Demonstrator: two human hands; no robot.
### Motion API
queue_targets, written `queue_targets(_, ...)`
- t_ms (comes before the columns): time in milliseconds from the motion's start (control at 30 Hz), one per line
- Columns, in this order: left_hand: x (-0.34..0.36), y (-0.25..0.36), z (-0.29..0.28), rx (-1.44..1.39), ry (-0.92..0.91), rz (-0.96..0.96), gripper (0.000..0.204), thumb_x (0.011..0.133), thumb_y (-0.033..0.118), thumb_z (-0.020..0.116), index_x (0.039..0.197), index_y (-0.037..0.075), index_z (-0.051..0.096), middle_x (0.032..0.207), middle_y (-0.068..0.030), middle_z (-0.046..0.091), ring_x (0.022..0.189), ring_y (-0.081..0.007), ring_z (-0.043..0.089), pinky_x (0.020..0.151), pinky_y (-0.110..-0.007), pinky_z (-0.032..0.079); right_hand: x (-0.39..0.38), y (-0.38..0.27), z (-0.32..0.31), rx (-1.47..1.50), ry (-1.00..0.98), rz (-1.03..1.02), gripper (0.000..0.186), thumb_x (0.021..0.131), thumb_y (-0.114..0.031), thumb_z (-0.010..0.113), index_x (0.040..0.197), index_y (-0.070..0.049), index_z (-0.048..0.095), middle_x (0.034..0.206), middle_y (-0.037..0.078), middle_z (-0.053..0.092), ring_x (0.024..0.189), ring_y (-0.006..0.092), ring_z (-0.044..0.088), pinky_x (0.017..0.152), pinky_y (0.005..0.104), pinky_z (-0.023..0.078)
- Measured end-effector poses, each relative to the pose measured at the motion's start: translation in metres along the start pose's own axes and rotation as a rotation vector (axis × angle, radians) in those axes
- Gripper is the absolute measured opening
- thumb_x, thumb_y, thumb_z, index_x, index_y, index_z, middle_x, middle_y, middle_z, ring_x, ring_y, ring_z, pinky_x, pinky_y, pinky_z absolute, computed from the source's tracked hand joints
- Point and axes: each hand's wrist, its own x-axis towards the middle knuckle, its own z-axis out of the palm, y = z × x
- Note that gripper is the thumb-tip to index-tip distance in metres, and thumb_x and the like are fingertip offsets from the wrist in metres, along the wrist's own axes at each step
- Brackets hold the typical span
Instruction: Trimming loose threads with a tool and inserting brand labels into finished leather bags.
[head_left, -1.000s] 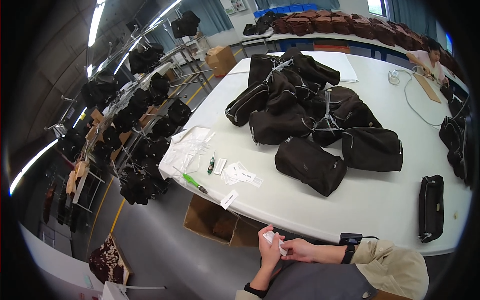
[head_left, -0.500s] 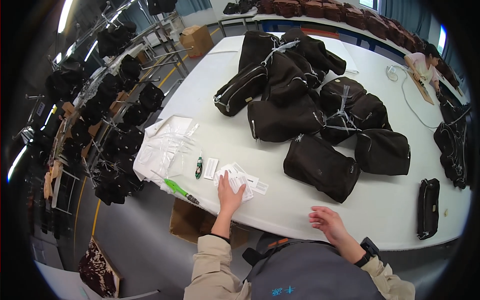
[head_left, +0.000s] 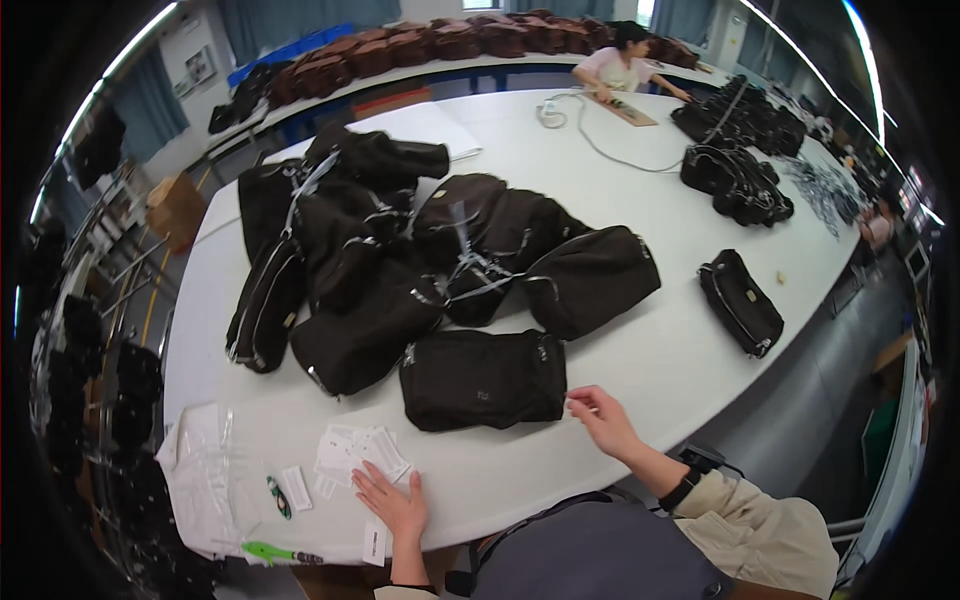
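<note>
My left hand point(head_left: 392, 500) lies on the white table with fingers spread, its fingertips at the edge of a loose pile of white printed cards point(head_left: 345, 455). A single card point(head_left: 375, 542) lies beside that wrist. My right hand point(head_left: 607, 420) is raised a little, fingers loosely bent and nothing seen in them, close to the right end of a dark brown zippered bag point(head_left: 480, 385). Whether it touches the bag I cannot tell. Left of the cards are a small white card point(head_left: 297, 488), a green-and-dark hand tool point(head_left: 278, 497) and a bright green tool with a dark tip point(head_left: 270, 552).
Several dark bags point(head_left: 370, 270), tied in bunches, cover the middle-left of the table point(head_left: 640, 340). Clear plastic bags point(head_left: 205, 480) lie at the left edge. One dark pouch point(head_left: 740, 303) sits at right. Across the table a person point(head_left: 620, 70) works near a cable point(head_left: 600, 150).
The view has swung to the right. My right hand has come close to the end of the nearest dark bag. My left hand has slid toward the near side of the cards; one card now lies apart.
</note>
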Motion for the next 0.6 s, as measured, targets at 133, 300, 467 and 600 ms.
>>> queue_targets(133, 0.016, 0.024, 0.022, -0.059, 0.128, -0.085, 0.086, 0.09, 0.041, 0.056, 0.15, 0.005, 0.005, 0.153, -0.0271, 0.002, 0.143, -0.04, 0.0, 0.112, -0.055, -0.003, 0.012, -0.017, 0.028, 0.035, -0.258, -0.092, 0.023, 0.093, -0.023, 0.057, 0.108, -0.006, 0.06, 0.09, 0.007, 0.063, 0.085, 0.0155, 0.061, 0.076, 0.0303, 0.05)
queue_targets(300, -0.051, 0.083, -0.006, -0.108, 0.424, 0.029, 0.068, 0.091, 0.032, 0.061, 0.141, -0.002, 0.032, 0.141, -0.0281, 0.036, 0.131, -0.0378, 0.034, 0.107, -0.047, 0.028, 0.011, -0.005, -0.009, -0.211, -0.314, -0.474, 0.023, 0.09, -0.024, 0.058, 0.107, -0.009, 0.059, 0.107, 0.009, 0.057, 0.102, 0.0269, 0.057, 0.086, 0.0356, 0.047)
queue_targets(467, -0.091, 0.147, 0.032, -0.416, 0.233, 0.005, 0.076, 0.088, 0.034, 0.065, 0.142, -0.005, 0.03, 0.144, -0.0306, 0.031, 0.134, -0.0462, 0.027, 0.11, -0.051, 0.021, 0.049, 0.079, -0.183, -0.668, 0.398, -0.39, 0.037, 0.079, -0.03, 0.068, 0.111, -0.015, 0.057, 0.121, 0.008, 0.053, 0.121, 0.026, 0.045, 0.103, 0.0587, 0.027)
queue_targets(600, -0.074, 0.254, 0.048, -0.205, 0.135, 0.199, 0.081, 0.082, 0.036, 0.071, 0.144, 0.0, 0.031, 0.145, -0.0293, 0.031, 0.135, -0.0443, 0.027, 0.111, -0.049, 0.022, 0.032, 0.117, -0.341, -1.098, 0.727, -0.094, 0.055, 0.073, -0.023, 0.07, 0.125, -0.016, 0.054, 0.13, 0.006, 0.05, 0.126, 0.0254, 0.04, 0.105, 0.0698, 0.01)
